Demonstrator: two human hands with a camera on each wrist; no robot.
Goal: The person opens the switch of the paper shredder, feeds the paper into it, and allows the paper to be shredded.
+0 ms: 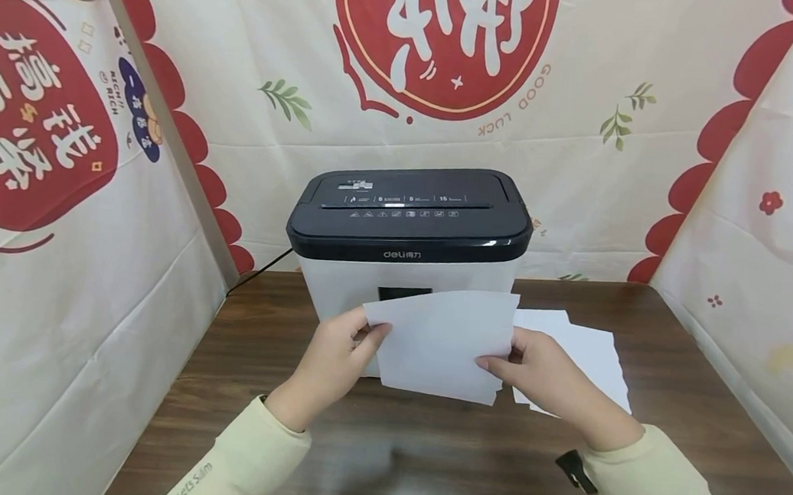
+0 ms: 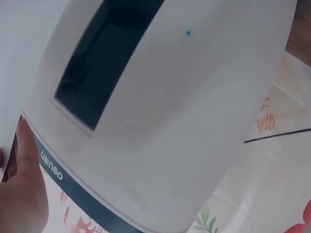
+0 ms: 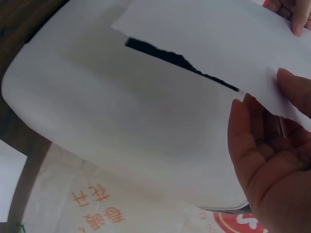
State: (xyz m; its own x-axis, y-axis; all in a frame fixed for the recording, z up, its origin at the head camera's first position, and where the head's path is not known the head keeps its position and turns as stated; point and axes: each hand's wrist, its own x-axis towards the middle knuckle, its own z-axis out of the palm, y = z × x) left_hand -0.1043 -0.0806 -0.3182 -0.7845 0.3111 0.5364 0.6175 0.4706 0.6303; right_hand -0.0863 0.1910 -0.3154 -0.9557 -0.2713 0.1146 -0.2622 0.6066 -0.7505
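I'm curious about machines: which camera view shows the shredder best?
Head view: the shredder shows its entire lid, though paper covers part of its front. Left wrist shows the window close up; right wrist, mostly pale body.

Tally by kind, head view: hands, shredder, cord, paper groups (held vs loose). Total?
Hands: 2 (left hand, right hand)
Shredder: 1
Cord: 1
Paper groups: 2 (held paper, loose paper; sheet counts unclear)
Total: 6
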